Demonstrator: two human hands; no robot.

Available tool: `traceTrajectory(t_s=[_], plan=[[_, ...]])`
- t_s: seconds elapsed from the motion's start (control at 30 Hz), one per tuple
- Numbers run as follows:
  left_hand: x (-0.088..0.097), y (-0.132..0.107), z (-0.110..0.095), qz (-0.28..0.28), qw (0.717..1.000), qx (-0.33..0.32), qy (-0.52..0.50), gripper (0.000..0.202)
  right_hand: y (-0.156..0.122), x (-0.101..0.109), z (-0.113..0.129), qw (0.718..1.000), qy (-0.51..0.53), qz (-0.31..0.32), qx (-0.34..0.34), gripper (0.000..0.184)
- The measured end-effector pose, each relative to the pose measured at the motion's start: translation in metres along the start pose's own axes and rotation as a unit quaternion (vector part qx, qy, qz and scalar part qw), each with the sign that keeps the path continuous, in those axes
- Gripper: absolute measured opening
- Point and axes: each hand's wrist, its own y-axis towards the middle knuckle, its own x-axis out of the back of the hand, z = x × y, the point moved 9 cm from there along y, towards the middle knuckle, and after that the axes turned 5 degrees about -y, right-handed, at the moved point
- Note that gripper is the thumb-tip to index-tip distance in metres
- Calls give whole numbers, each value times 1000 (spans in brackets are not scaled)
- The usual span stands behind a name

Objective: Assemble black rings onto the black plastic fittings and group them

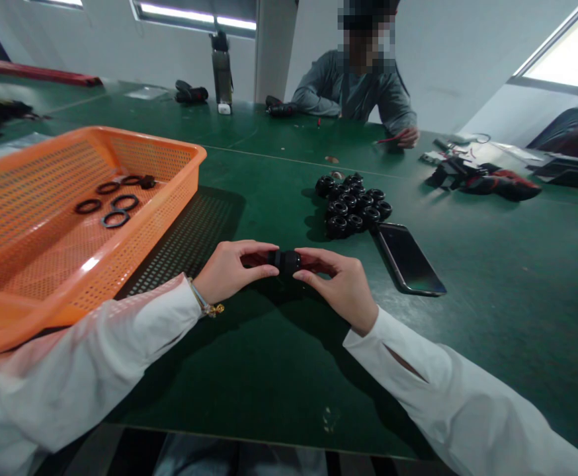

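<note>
Between my two hands, just above the green table, is a black cable gland lying sideways. My left hand pinches its left end with thumb and fingers. On the other end, my right hand has its thumb and fingertips closed. Beyond my hands sits a cluster of similar black cable glands, packed together on the table. To my left, an orange perforated basket holds several loose black ring nuts and a small black piece.
A smartphone lies right of the cluster. Across the green table a person in grey sits with a hand on a thin red item. Tools and a red-and-black glove-like bundle lie at the right; a dark upright device stands at the back.
</note>
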Motion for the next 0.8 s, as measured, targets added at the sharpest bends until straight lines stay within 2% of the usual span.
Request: traceTrajectory(t_s=[0.8], plan=[[0, -1, -2, 6, 999, -23, 21, 43, 1, 0, 3, 1000, -11, -4, 11, 27]])
